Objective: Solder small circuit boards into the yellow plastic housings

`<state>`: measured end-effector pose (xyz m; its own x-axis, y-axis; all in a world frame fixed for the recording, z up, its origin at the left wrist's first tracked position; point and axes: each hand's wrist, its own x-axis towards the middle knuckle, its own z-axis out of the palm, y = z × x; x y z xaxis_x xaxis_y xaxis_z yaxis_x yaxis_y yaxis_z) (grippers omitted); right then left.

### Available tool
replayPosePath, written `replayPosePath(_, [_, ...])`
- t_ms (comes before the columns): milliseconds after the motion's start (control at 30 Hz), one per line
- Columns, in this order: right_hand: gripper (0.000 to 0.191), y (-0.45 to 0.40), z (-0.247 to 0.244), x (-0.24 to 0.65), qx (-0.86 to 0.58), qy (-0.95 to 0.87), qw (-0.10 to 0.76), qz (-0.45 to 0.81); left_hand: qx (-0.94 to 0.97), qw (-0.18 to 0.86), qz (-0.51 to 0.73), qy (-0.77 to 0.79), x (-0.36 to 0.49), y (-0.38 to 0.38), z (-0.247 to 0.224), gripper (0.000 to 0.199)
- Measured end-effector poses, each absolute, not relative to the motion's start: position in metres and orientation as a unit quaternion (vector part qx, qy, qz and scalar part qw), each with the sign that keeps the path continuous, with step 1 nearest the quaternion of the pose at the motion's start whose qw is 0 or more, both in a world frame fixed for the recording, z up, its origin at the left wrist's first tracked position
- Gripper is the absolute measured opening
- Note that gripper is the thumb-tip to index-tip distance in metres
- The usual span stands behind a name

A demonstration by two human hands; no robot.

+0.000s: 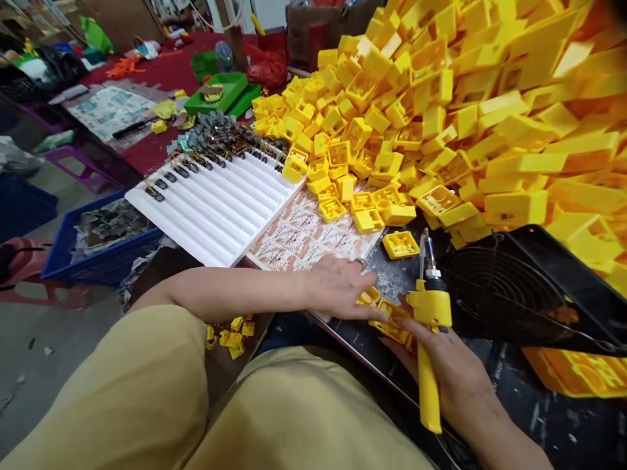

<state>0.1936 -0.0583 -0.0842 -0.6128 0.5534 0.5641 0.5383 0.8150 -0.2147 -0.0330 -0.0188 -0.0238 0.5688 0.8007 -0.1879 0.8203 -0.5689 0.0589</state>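
My right hand (pixel 448 362) is closed round a yellow soldering iron (pixel 429 365), its metal tip pointing up and away. The thumb and fingers of that hand also touch a yellow plastic housing (pixel 396 321) at the table's front edge. My left hand (pixel 337 286), with a ring on one finger, reaches in from the left, its fingertips at the same housing. Under its fingers another yellow piece (pixel 369 296) partly shows. Just beyond the hands, a yellow housing (pixel 400 245) lies open side up on the dark table.
A large heap of yellow housings (pixel 362 134) fills the back and right. A black fan (pixel 519 281) stands at the right. On the left are a white ridged foam tray (pixel 220 202) with wired parts along its far edge, and a blue crate (pixel 105 258) lower down.
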Motion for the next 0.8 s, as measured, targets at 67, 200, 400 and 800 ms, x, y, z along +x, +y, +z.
replayPosePath(67, [0.027, -0.057, -0.086, 0.191, -0.305, -0.900, 0.312, 0.008, 0.874, 0.077, -0.052, 0.476, -0.038, -0.004, -0.017, 0.069])
replayPosePath(200, [0.025, -0.057, -0.090, 0.190, -0.317, -0.893, 0.318, -0.009, 0.787, -0.027, 0.058, 0.614, -0.099, 0.066, 0.004, 0.051])
replayPosePath(400, [0.024, -0.056, -0.101, 0.194, -0.327, -0.890, 0.317, -0.008, 0.708, -0.029, 0.108, 0.698, -0.182, 0.144, -0.017, 0.075])
replayPosePath(800, [0.021, -0.049, -0.104, 0.193, -0.332, -0.886, 0.319, -0.056, 0.882, -0.060, 0.166, 0.436, -0.087, 0.142, -0.036, 0.045])
